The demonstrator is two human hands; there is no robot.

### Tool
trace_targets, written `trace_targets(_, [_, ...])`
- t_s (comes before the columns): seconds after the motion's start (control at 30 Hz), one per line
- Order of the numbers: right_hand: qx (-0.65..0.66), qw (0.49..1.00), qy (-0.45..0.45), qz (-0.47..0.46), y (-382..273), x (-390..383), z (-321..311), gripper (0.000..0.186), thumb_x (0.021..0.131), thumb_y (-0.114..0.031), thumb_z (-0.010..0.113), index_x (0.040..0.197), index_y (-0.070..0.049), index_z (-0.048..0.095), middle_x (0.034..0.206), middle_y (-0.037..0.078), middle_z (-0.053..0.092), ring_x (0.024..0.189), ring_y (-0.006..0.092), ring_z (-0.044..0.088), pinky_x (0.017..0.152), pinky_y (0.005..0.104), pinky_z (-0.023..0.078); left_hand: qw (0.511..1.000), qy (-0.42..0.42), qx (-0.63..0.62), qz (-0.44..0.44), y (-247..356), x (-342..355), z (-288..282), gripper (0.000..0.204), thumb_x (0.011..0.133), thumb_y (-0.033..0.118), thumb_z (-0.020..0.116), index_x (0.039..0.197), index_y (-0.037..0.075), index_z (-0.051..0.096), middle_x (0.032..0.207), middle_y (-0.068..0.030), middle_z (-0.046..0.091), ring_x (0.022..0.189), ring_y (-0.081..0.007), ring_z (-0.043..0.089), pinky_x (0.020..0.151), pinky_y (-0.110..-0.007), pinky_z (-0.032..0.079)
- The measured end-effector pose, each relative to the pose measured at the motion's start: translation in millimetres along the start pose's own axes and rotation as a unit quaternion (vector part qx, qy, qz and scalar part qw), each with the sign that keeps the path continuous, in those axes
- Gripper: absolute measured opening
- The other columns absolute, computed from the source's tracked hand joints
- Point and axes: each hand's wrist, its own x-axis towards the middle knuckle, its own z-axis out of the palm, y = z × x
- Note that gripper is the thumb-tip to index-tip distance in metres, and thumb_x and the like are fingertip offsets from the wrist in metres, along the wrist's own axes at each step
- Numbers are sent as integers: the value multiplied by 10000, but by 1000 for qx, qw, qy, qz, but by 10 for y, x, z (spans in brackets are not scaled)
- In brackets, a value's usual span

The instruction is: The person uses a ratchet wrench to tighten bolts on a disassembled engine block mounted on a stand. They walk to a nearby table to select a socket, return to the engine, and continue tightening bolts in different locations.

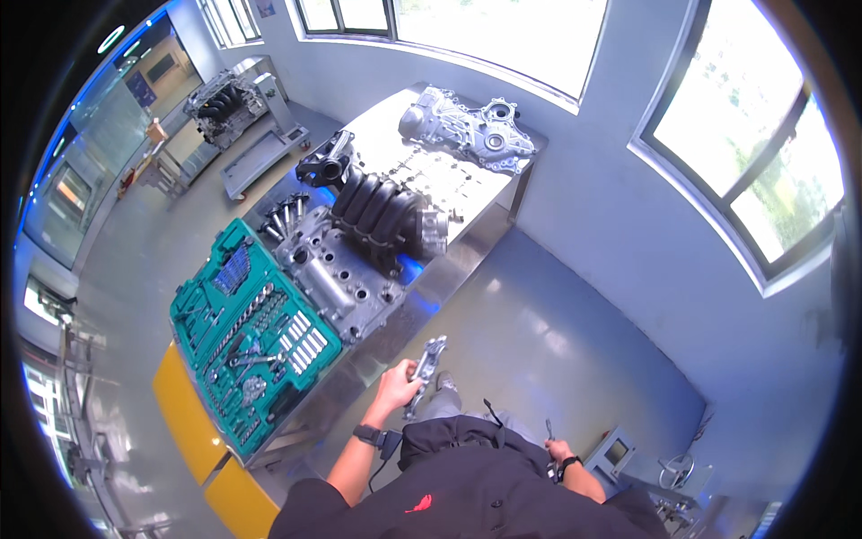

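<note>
My left hand (395, 388) grips an irregular silver metal bracket (427, 364), held upright beside the workbench (431, 278). Lower right, my right hand (558, 448) is closed on a slim metal tool (549, 428), too small to identify exactly. To the left of the bracket, an open teal tool case (260, 323) with sockets and ratchets lies on the bench. Behind it are a silver valve cover (319, 278), several bolt-like parts (283, 213) and a black intake manifold (373, 211).
A large silver engine casting (462, 130) rests at the bench's far end. An engine on a stand (220, 108) and a wheeled trolley (260, 162) stand at back left. Yellow panels (180, 404) edge the near left. Grey equipment with a handwheel (673, 473) is at lower right, below windows.
</note>
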Motion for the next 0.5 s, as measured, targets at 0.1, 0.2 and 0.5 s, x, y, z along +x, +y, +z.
trace_targets(0.1, [-15, 999, 24, 46, -231, 94, 66, 256, 841, -227, 555, 865, 28, 558, 615, 65, 520, 513, 172, 511, 473, 341, 437, 996, -55, -13, 64, 566, 792, -174, 386, 702, 179, 597, 1042, 3, 546, 910, -170, 641, 859, -275, 631, 751, -348, 488])
trace_targets(0.2, [124, 992, 5, -12, 66, 592, 198, 371, 832, -282, 560, 1022, 37, 581, 903, 124, 617, 822, 220, 576, 743, 345, 458, 984, -118, -32, 132, 1087, 1557, -297, 376, 713, 154, 571, 1050, -9, 543, 945, -183, 635, 893, -285, 626, 783, -349, 485])
trace_targets(0.5, [348, 933, -69, 58, -1113, 1172, 133, 358, 829, -207, 514, 1079, 46, 550, 899, 95, 616, 779, 230, 583, 667, 342, 467, 966, -139, 49, 210, 1958, 3696, -666, 320, 793, 6, 534, 1113, 20, 532, 967, -129, 631, 847, -157, 594, 755, -293, 472])
